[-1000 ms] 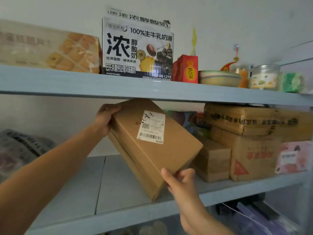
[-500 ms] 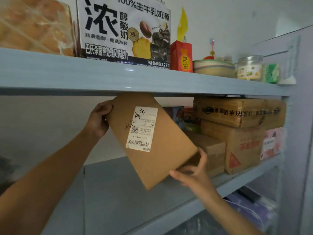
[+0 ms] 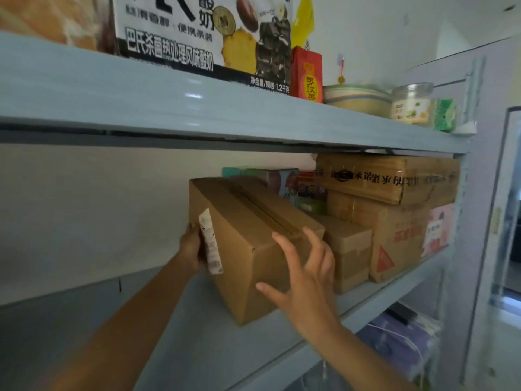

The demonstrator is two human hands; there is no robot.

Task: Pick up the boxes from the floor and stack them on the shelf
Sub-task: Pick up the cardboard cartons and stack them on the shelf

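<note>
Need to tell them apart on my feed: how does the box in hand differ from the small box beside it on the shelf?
The held box is bigger and skewed; the small box sits square. The held box has a white label on its left side, under the left hand; the small box shows only tape. The right hand is on the held box only. Both are plain brown cardboard.

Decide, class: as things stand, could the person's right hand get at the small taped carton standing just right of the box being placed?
Probably yes. The right hand is spread open at the brown box, and the small taped carton stands just beyond its fingertips with its front face uncovered.
</note>
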